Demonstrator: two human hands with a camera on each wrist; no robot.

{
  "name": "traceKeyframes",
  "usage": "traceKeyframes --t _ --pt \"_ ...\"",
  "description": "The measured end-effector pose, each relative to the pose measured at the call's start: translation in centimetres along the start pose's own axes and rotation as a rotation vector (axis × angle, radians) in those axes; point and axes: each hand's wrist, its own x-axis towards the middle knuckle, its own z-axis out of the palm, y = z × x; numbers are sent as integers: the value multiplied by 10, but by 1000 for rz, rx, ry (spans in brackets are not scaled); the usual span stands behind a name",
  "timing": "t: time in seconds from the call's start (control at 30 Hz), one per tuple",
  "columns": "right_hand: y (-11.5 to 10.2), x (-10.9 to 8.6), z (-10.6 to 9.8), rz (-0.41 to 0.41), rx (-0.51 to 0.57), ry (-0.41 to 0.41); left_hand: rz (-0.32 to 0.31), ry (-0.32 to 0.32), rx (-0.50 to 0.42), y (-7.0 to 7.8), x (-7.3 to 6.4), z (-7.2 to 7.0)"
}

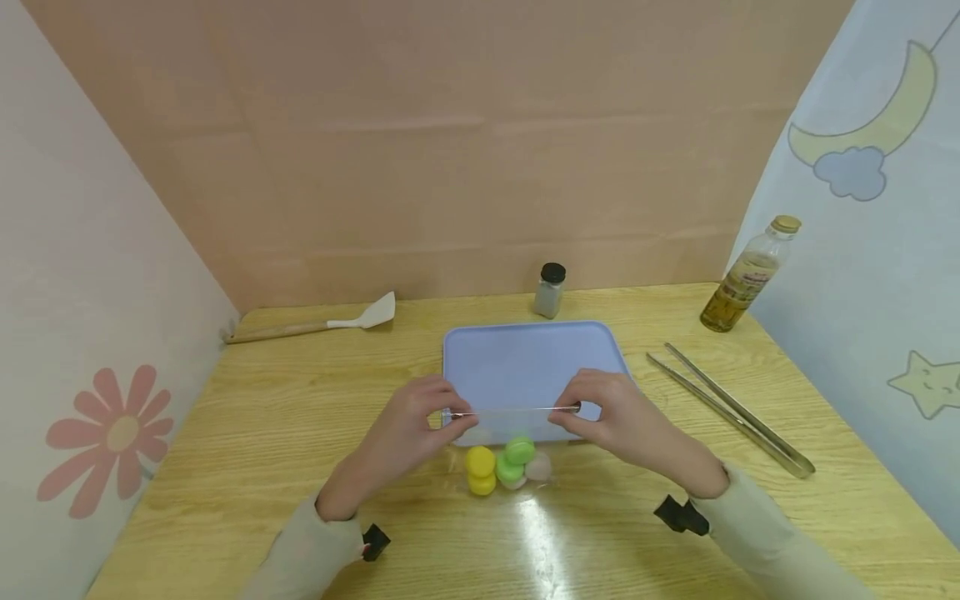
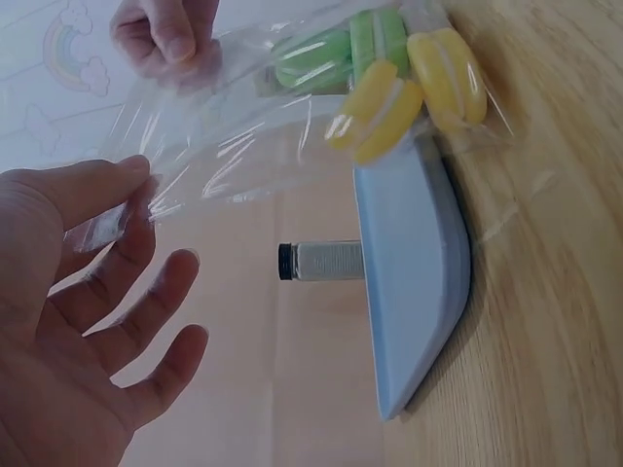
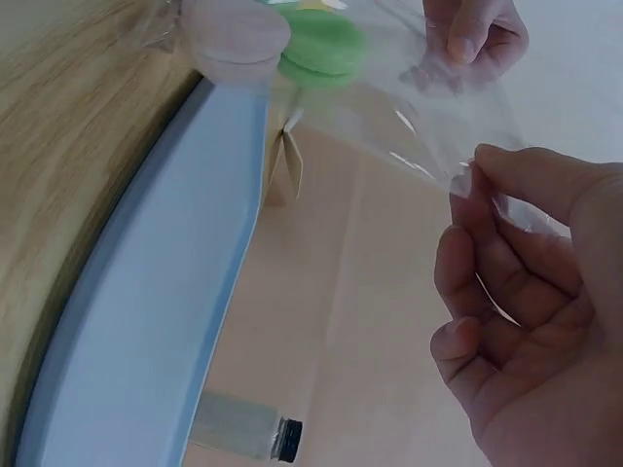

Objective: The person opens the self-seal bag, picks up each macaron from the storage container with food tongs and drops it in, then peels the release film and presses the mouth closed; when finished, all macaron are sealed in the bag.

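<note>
A clear plastic bag [image 2: 224, 146] hangs upright between my hands, its top edge stretched straight. My left hand [image 1: 422, 410] pinches one top corner between thumb and index finger, the other fingers spread loosely. At the opposite corner my right hand [image 1: 611, 412] pinches the film the same way. Inside, at the bottom, sit yellow macarons [image 1: 481, 471], green macarons [image 1: 516, 460] and a pale pinkish macaron [image 3: 234, 41]. The bag's bottom is low over the wooden table, in front of a light blue tray [image 1: 528, 358].
A small black-capped jar [image 1: 550, 292] stands behind the tray. To the right lie metal tongs [image 1: 731, 412], with an oil bottle [image 1: 746, 279] near the back right corner. A white spatula with a wooden handle [image 1: 315, 325] lies at the back left.
</note>
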Motion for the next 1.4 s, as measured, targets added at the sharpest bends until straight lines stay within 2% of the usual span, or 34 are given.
traceKeyframes --t 0.17,0.4,0.5,0.77,0.9,0.97,1.17,1.4 --pt "0 -7 -6 22 -4 9 -29 7 -49 -3 -5 -4" --pt "1 -14 -11 66 -7 -12 -40 57 -121 -6 -13 -8" --pt "2 -15 -13 77 19 -19 -74 58 -159 -6 -17 -11" --pt "-3 -12 -16 96 102 -40 -63 70 -239 0 -24 -19" --pt "-9 -4 -11 72 129 -53 -95 60 -269 2 -31 -29" --pt "-12 2 -6 47 141 -49 -87 58 -276 1 -35 -37" --pt "-18 20 15 6 196 -38 0 26 -367 -12 -48 -63" --pt "-28 54 43 -15 230 -89 76 -39 -573 -37 -69 -94"
